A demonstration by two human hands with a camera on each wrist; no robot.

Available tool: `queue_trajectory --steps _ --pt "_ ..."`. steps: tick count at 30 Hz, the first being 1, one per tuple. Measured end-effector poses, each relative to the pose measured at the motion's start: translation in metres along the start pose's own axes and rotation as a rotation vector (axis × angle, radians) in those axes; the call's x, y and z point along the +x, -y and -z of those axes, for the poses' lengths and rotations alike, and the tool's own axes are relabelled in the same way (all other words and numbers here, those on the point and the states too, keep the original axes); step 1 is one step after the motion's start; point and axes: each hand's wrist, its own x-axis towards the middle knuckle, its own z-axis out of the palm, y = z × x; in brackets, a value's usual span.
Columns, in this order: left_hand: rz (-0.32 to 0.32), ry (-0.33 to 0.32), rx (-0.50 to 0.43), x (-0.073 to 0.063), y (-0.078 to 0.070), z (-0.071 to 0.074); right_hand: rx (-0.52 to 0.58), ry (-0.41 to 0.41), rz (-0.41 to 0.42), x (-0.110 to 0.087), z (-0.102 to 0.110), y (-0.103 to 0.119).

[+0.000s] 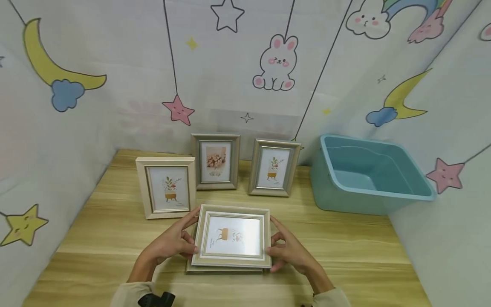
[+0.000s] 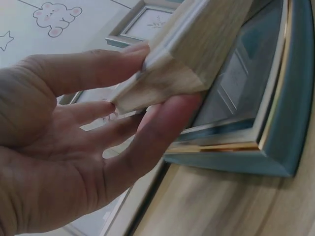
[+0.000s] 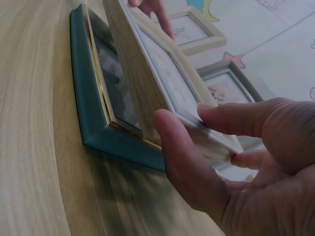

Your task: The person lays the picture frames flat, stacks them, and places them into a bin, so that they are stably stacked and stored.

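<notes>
Both hands are clamping a pale picture frame (image 1: 232, 236) by its short edges: the left hand (image 1: 170, 243) is pinching the left edge between thumb and fingers, and the right hand (image 1: 291, 251) is gripping the right edge the same way. The frame is lying sideways, picture up, over a teal frame (image 3: 89, 105) on the wooden table (image 1: 345, 243). Its near edge is leaving a strip of the teal frame showing, and the wrist views are showing it tilting above the gold inner rim; I cannot tell whether the two are touching.

Beyond the far edge, a cream frame (image 1: 166, 187) is standing close to the left hand's fingertips. A silver frame (image 1: 195, 162) is standing farther back, its left side partly hidden, and a second silver frame (image 1: 255, 167) is leaning apart to its right. Wood is stretching between the right hand and the blue tub (image 1: 345, 200) at far right, and from the left hand to the table's left edge.
</notes>
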Motion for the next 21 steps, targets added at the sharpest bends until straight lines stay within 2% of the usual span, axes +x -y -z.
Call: queue_trajectory --steps 3,7,10,14,21 --pt "0.022 -0.016 0.002 0.000 0.004 0.000 -0.078 -0.039 -0.004 0.004 -0.007 0.001" --pt "0.045 -0.074 0.040 -0.001 0.006 -0.002 -0.226 -0.119 0.021 0.008 -0.014 0.004" --pt "0.047 -0.119 0.076 -0.003 0.006 -0.006 -0.283 -0.171 0.034 0.010 -0.017 0.006" --pt "0.046 -0.169 0.126 -0.005 0.005 -0.012 -0.279 -0.192 0.023 0.012 -0.019 0.007" --pt "0.083 -0.273 0.225 -0.008 0.003 -0.020 -0.261 -0.189 0.003 0.015 -0.023 0.006"
